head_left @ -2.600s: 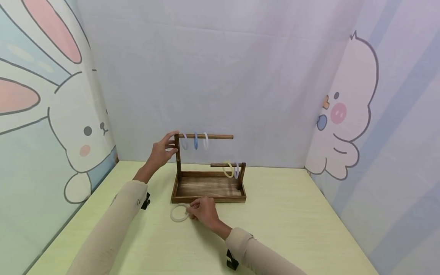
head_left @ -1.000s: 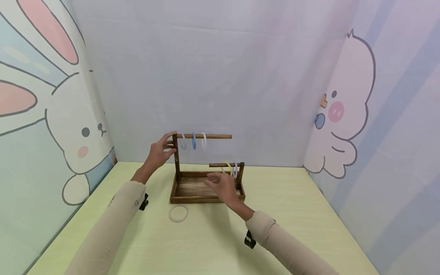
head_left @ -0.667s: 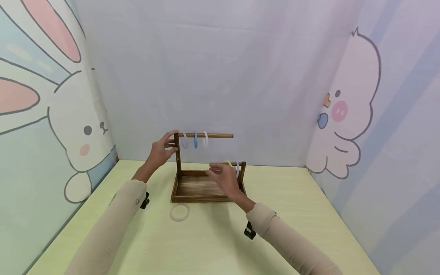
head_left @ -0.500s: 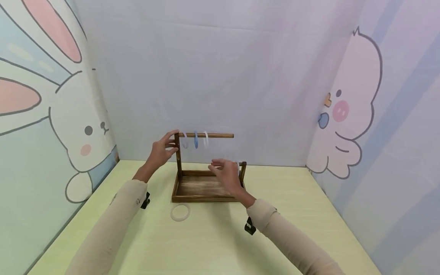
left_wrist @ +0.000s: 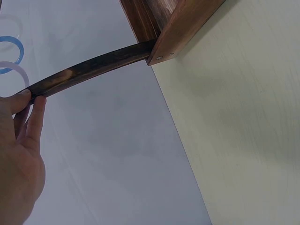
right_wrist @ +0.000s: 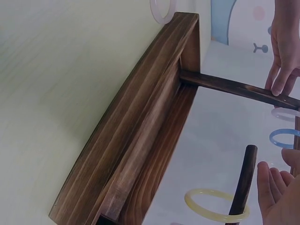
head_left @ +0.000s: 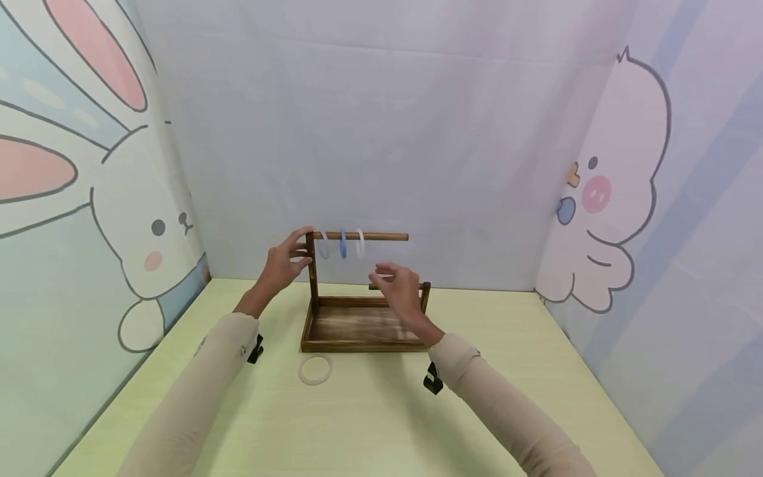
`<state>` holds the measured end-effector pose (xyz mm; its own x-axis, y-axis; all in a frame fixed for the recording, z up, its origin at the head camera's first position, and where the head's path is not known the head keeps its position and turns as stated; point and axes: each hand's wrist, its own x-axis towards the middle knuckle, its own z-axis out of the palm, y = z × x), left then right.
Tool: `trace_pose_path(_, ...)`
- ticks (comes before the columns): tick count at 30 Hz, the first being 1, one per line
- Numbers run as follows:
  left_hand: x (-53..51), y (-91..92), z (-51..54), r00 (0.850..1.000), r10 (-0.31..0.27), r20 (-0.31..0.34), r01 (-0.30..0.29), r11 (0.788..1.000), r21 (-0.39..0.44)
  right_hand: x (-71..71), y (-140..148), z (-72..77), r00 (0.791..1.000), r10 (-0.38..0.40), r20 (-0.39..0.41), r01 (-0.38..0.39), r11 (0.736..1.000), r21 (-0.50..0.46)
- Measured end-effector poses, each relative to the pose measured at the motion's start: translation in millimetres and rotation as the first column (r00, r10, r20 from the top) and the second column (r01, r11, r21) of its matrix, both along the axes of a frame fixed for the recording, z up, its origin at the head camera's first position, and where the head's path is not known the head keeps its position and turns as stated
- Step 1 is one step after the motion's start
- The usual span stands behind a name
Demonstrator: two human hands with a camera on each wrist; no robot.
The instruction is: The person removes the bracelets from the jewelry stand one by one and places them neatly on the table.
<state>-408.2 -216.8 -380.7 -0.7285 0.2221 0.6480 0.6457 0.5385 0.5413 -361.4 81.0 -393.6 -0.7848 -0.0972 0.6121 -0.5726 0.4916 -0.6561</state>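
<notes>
My left hand (head_left: 280, 265) grips the top of the tall post (head_left: 314, 281) of a dark wooden rack, thumb and fingers on either side, as the left wrist view shows. Three rings hang from the upper bar (head_left: 387, 236): pale purple, blue (head_left: 343, 245) and white (head_left: 360, 246). My right hand (head_left: 402, 291) is raised in front of the lower bar (right_wrist: 244, 178), its fingers loosely bent with nothing seen between them. A yellow ring (right_wrist: 206, 214) hangs on that bar, hidden behind this hand in the head view.
A whitish ring (head_left: 301, 370) lies flat on the pale yellow-green table (head_left: 512, 344), in front of the rack's tray rim (head_left: 357, 346). A grey cloth wall stands close behind the rack, with cartoon-printed walls at both sides.
My right hand has left the whitish ring on the table and risen to the lower bar, covering the rings there. The left hand stays on the post.
</notes>
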Motion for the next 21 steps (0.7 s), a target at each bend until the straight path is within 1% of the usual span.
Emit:
trace_pose_path(5,-0.3,-0.1,-1.0,1.0,-0.005,-0.006,0.005,1.0,0.001,-6.6,-2,2.4,1.0,0.001,0.002,-0.001,1.0,-0.008)
trace_pose_path(10,0.1,-0.5,-1.2,1.0,0.003,-0.004,-0.003,1.0,0.001,-11.4,-5,4.2,0.999,0.021,0.041,-0.02,0.999,-0.033)
trace_pose_path(12,0.5,-0.5,-1.0,1.0,0.009,0.0,-0.009,1.0,0.002,-13.6,-6,6.2,0.999,0.017,0.052,-0.015,0.999,-0.034)
trace_pose_path(17,1.0,0.4,0.3,1.0,0.003,0.0,-0.003,1.0,0.01,-20.7,-9,12.3,0.999,-0.005,0.05,0.007,0.999,-0.035)
trace_pose_path(21,1.7,0.9,1.4,1.0,0.0,0.015,0.0,1.0,0.016,-25.6,-12,14.2,0.999,-0.001,0.037,0.002,0.999,-0.04)
